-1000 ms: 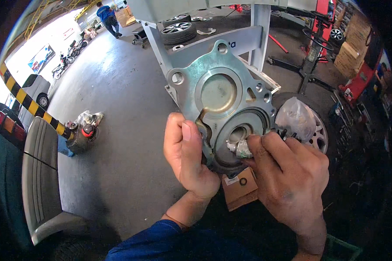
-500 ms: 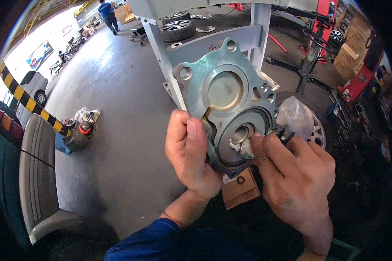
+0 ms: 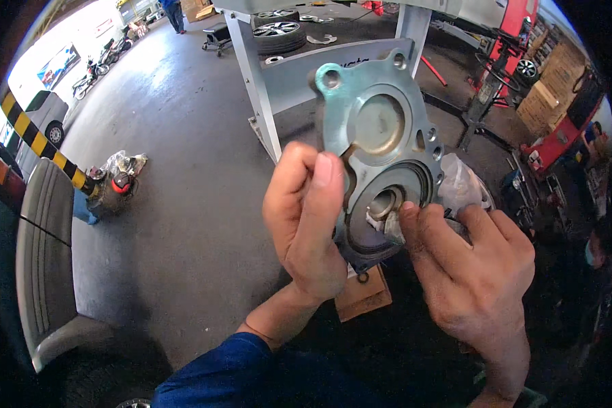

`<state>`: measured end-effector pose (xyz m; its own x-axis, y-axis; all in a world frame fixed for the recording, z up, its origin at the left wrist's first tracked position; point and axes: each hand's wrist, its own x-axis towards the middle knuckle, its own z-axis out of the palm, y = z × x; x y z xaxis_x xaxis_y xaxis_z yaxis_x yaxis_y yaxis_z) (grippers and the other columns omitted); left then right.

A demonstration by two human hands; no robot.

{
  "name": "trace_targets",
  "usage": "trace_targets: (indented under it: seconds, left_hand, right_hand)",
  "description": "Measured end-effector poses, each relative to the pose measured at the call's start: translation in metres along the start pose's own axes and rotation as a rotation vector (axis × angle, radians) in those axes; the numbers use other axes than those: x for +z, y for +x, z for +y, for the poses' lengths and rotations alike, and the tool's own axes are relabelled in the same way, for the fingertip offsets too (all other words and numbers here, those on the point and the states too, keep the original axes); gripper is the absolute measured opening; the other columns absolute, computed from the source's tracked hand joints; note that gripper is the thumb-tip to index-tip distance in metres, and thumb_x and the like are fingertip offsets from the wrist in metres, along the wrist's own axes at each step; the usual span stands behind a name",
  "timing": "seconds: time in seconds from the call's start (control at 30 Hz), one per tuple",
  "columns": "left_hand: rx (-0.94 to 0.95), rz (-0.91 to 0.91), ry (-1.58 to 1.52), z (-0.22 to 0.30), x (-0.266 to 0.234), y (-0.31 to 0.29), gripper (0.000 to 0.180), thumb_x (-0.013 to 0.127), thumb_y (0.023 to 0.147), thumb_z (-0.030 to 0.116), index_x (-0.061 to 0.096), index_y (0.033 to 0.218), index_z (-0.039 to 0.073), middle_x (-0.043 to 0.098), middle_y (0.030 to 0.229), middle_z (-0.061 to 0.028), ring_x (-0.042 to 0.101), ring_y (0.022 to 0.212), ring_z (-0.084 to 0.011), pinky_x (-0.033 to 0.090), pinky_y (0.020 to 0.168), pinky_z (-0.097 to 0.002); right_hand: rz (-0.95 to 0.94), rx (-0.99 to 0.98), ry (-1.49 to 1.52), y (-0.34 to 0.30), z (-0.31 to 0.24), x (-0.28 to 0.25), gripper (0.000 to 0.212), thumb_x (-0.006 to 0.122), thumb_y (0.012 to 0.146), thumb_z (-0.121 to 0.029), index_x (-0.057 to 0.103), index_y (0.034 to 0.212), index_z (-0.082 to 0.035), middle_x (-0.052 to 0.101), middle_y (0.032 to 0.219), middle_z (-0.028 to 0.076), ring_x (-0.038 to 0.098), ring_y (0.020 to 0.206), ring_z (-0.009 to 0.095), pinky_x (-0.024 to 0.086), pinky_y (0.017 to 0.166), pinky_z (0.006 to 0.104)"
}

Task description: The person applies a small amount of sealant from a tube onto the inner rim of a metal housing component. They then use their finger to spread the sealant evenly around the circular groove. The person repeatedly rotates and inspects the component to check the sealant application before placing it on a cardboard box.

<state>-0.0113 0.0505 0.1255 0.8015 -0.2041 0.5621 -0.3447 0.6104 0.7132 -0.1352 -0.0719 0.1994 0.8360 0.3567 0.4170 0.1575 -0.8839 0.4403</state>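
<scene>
My left hand [image 3: 309, 224] is closed on the left edge of a grey metal housing plate [image 3: 336, 112], thumb on its face. The plate is held tilted up, with bolt holes along its rim and two round recesses. In my right hand [image 3: 479, 272], a small crumpled whitish-green tube [image 3: 394, 230] is pinched between thumb and fingers. White material shows at its tip, against the lower recess beside the central bore [image 3: 385, 202]. Something greyish lies partly hidden among my right fingers; I cannot make out what. Below the plate is a brown cardboard box [image 3: 360, 299] with a black ring [image 3: 363, 277] on it.
Behind the plate stands a white metal frame [image 3: 251, 81]. A clear plastic bag [image 3: 461, 183] sits at right. Wheels [image 3: 279, 35] lie on the floor beyond. At left are a grey panel [image 3: 44, 251] and a yellow-black striped bar [image 3: 44, 143]. A person [image 3: 173, 13] is far off.
The plate and both hands have shifted right in the picture, and the plate has turned slightly. The tube stays at the lower recess in my right hand. The distant person is now higher in view.
</scene>
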Motion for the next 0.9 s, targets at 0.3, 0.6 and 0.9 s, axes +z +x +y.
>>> trace_targets:
  seconds: [0.3,0.6,0.9]
  left_hand:
    - [-0.052,-0.001,0.027,0.010,0.018,0.006,0.025,0.045,0.102,0.025,0.045,0.082,0.008,0.039,0.075,0.0044,0.036,0.069,-0.0031,0.031,0.060,-0.0211]
    - [-0.046,0.011,-0.141,0.007,0.021,0.008,0.023,0.049,0.103,0.016,0.046,0.082,0.006,0.042,0.073,0.0057,0.032,0.067,0.0000,0.026,0.057,-0.0192]
    - [-0.059,-0.004,-0.154,0.010,0.022,0.009,0.023,0.050,0.103,0.016,0.047,0.083,0.006,0.043,0.074,0.0059,0.032,0.067,-0.0001,0.025,0.057,-0.0194]
  right_hand:
    - [-0.015,-0.056,-0.076,0.002,0.008,-0.003,0.032,0.072,0.070,-0.007,0.073,0.101,-0.002,0.064,0.088,0.005,0.054,0.063,0.017,0.038,0.050,0.0303]
    - [-0.023,-0.032,-0.034,0.004,0.011,-0.007,0.032,0.072,0.068,-0.006,0.073,0.100,-0.002,0.065,0.088,0.005,0.054,0.063,0.017,0.038,0.049,0.0301]
    - [-0.059,-0.053,-0.080,0.002,0.014,-0.013,0.032,0.073,0.069,-0.008,0.073,0.101,-0.002,0.065,0.089,0.005,0.056,0.064,0.018,0.039,0.050,0.0300]
